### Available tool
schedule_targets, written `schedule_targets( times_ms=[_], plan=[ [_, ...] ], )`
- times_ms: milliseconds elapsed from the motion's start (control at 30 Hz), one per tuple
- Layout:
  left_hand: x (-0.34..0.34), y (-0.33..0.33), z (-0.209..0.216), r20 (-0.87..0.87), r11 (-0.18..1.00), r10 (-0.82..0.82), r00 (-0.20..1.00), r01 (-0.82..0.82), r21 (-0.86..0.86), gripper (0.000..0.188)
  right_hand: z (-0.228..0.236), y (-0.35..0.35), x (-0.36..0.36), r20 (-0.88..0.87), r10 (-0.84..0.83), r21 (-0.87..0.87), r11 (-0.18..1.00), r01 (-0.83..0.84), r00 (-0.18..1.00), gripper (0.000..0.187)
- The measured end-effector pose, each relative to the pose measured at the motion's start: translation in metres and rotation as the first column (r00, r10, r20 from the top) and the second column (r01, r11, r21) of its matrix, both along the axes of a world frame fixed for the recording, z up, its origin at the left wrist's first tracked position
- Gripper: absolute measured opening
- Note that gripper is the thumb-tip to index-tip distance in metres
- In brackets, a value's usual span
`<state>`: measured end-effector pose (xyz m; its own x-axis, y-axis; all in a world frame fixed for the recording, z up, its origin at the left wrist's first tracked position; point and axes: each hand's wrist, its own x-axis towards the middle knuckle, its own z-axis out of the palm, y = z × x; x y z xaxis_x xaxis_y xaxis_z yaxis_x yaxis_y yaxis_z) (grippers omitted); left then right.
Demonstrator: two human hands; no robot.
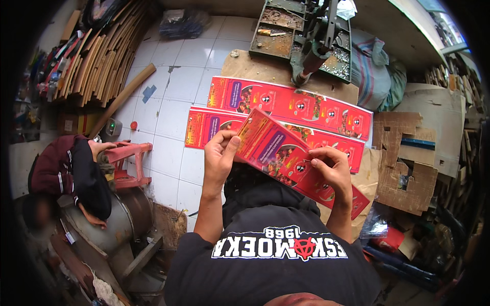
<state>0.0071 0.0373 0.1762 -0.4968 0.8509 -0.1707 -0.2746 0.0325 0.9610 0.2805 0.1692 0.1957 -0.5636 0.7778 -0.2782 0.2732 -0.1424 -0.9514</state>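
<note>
A long red printed cardboard sheet (293,160) with food pictures is held up in front of me, tilted down to the right. My left hand (220,153) pinches its upper left end, thumb on top. Along its upper edge, my right hand (332,166) grips it between thumb and fingers. Beneath it, two more rows of similar printed sheets lie on brown cardboard: a far row (291,104) and a nearer row (212,125), which the held sheet partly covers. Just beyond the far row stands a dark metal press-like tool (311,56).
Beside the tool are metal trays (275,38) with small metal bits. Stacked cardboard strips (97,56) lean at the left. Another person's sleeve (92,173) shows near a red plastic stool (130,163) and a metal drum (109,224). Cut cardboard (408,178) lies at the right.
</note>
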Motion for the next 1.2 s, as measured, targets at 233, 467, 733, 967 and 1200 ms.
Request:
schedule_targets(
  times_ms=[233, 467, 733, 967, 1200],
  plan=[
    [-0.024, -0.016, -0.002, 0.249, 0.962, 0.247, 0.937, -0.268, 0.054, 0.015, 0.018, 0.011, -0.016, -0.140, -0.149, 0.359, 0.914, 0.190, 0.979, 0.026],
    [-0.075, -0.017, 0.002, 0.193, 0.908, 0.392, 0.900, -0.412, 0.075, 0.019, -0.010, 0.067, 0.099, -0.009, -0.854, 0.695, 0.368, 0.617, 0.520, 0.025],
    [-0.089, 0.024, -0.024, 0.188, 0.948, 0.313, 0.931, -0.318, -0.006, 0.018, -0.067, 0.107, 0.099, -0.370, -0.774, -0.129, 0.591, 0.796, 0.515, 0.025],
    [-0.091, 0.058, -0.026, 0.059, 0.949, 0.315, 0.947, -0.313, -0.040, 0.018, -0.083, 0.129, 0.102, -0.198, -0.813, 0.225, 0.506, 0.833, 0.547, 0.026],
    [-0.099, 0.071, -0.024, -0.751, 0.842, 0.241, 0.615, -0.517, -0.154, 0.027, -0.092, 0.123, 0.104, -0.134, -0.847, 0.303, 0.460, 0.835, 0.515, 0.023]
  ],
)
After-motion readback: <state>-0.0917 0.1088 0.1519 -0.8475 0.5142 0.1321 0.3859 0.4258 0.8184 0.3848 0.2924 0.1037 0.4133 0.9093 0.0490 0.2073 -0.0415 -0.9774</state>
